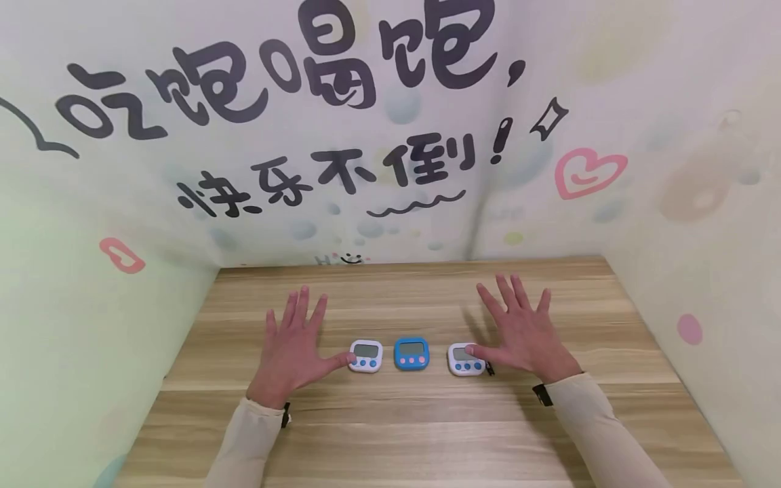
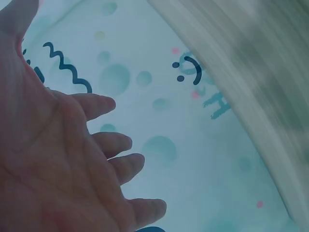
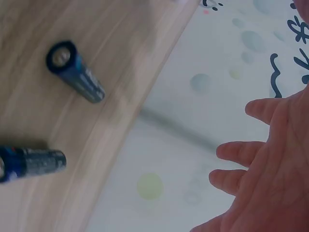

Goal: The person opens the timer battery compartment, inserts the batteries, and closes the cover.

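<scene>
Three small digital timers lie in a row on the wooden table: a white timer (image 1: 366, 351) on the left, a blue timer (image 1: 411, 359) in the middle and another white timer (image 1: 459, 366) on the right. My left hand (image 1: 293, 352), fingers spread and straight, is palm down left of the row. Its thumb tip overlaps the left timer's edge. On the other side my right hand (image 1: 527, 335) is spread likewise, its thumb across the right timer's screen. Whether either thumb touches cannot be told. Two blue batteries (image 3: 77, 72) (image 3: 36, 163) appear in the right wrist view, mostly hidden in the head view.
The wooden table (image 1: 390, 434) meets a back wall (image 1: 342, 230) printed with large dark characters and bubbles. Side walls (image 1: 702, 271) (image 1: 79, 325) enclose it left and right. A small dark object (image 1: 490, 369) shows beside the right timer, partly under the right hand.
</scene>
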